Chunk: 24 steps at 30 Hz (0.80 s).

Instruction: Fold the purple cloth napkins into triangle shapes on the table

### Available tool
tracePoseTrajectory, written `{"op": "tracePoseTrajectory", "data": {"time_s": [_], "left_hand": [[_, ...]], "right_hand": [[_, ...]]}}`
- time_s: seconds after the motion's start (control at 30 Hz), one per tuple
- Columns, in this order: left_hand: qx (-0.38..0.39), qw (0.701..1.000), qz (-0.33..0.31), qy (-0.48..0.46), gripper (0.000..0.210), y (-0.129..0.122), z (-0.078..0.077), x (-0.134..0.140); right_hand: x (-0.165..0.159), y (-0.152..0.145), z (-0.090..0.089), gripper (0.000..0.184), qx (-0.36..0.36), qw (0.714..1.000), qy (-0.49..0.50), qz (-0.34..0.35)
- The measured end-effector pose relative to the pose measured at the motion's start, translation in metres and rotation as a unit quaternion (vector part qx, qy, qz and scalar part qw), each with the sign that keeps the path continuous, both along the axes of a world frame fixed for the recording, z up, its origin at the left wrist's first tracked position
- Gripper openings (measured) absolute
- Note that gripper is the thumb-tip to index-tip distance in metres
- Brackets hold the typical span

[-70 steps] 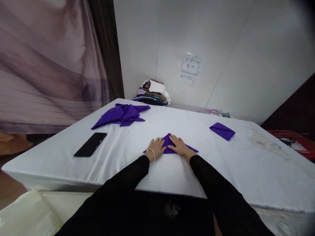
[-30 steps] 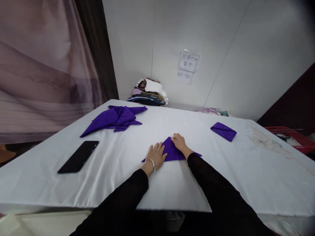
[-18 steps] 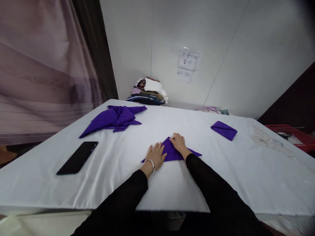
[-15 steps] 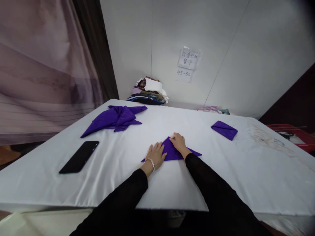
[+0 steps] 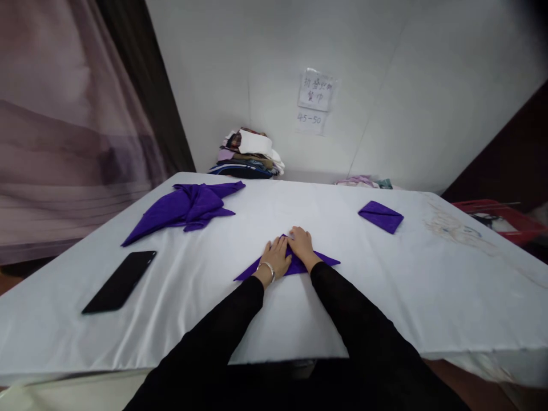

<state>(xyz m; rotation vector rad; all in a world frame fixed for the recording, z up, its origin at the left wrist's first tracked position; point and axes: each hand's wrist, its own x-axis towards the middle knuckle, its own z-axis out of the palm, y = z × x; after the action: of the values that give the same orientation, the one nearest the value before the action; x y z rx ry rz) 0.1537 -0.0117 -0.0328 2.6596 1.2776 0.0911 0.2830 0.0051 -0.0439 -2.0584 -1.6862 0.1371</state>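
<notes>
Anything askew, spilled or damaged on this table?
No clear spill or damage. The purple heap at left is crumpled, unlike the folded packet at right. The black phone looks stray beside cloth work, and the white tablecloth is rucked next to it. The purple cloth under left hand and right hand shows nothing odd.

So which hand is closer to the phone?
The left hand: it lies on the middle purple cloth, to the right of the phone. The right hand is on that same cloth, just beyond the left one, so farther off.
</notes>
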Motion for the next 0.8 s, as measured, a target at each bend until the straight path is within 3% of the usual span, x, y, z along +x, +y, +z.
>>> {"op": "tracePoseTrajectory", "data": {"time_s": [0.3,0.4,0.57,0.7,0.8], "left_hand": [[0.028,0.999,-0.006,0.027,0.058,0.006,-0.005,-0.001],[0.037,0.999,-0.007,0.027,0.058,0.006,-0.006,-0.001],[0.032,0.999,-0.005,0.03,0.058,0.006,-0.006,-0.002],[0.025,0.999,-0.005,0.034,0.059,0.006,-0.004,-0.001],[0.024,0.999,-0.005,0.035,0.059,0.006,-0.005,-0.001]], "right_hand": [[0.029,-0.021,0.002,0.043,0.006,0.99,-0.088,0.114],[0.05,-0.033,0.004,0.049,-0.007,0.983,-0.09,0.162],[0.083,-0.049,0.005,0.053,-0.026,0.981,-0.059,0.181],[0.11,-0.059,0.012,0.056,-0.042,0.992,0.062,0.103],[0.109,-0.065,0.023,0.065,-0.041,0.994,0.099,0.025]]}}
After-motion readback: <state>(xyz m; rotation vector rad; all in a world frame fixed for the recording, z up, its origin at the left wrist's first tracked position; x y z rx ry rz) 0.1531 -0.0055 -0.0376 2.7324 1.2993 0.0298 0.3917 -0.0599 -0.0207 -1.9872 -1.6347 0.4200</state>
